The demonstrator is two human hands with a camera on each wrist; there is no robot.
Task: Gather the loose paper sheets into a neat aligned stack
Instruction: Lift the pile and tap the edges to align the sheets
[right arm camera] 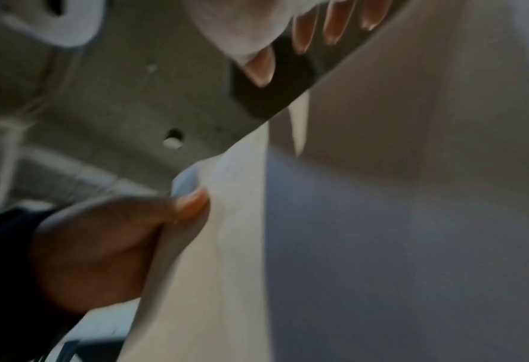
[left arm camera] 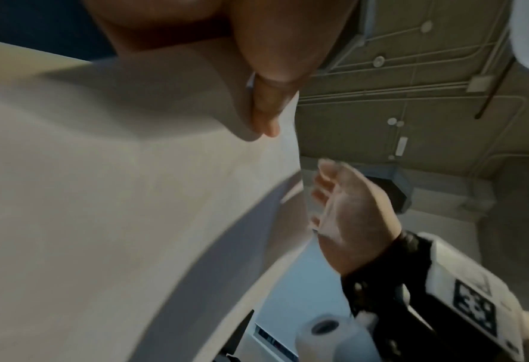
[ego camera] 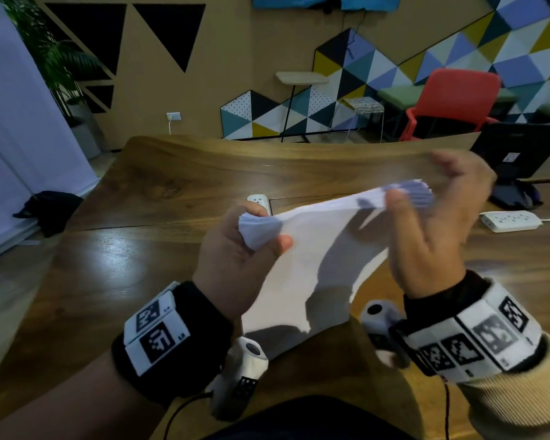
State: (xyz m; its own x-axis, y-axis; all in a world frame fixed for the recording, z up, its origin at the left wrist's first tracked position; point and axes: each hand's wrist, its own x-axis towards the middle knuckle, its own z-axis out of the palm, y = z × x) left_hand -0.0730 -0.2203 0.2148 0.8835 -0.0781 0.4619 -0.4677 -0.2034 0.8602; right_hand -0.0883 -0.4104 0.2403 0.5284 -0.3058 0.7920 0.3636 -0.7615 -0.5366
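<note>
A thick stack of white paper sheets (ego camera: 315, 249) is held tilted above the wooden table (ego camera: 124, 265), its far edge fanned out. My left hand (ego camera: 277, 242) grips the stack's upper left corner, thumb on top and fingers underneath. In the left wrist view the thumb (left arm camera: 266, 110) presses on the paper (left arm camera: 101, 196). My right hand (ego camera: 432, 192) is blurred at the stack's far right corner, fingers spread and loose, thumb over the top sheet. The left wrist view shows this right hand (left arm camera: 349, 208) with straight fingers beside the paper's edge. The right wrist view shows the paper (right arm camera: 380, 220) and the left hand (right arm camera: 101, 245).
A white power strip (ego camera: 510, 220) lies on the table at the right, behind it a black screen on a stand (ego camera: 518, 154). A socket box (ego camera: 259, 200) sits in the table beyond the stack. A red chair (ego camera: 458, 100) stands past the table's far edge.
</note>
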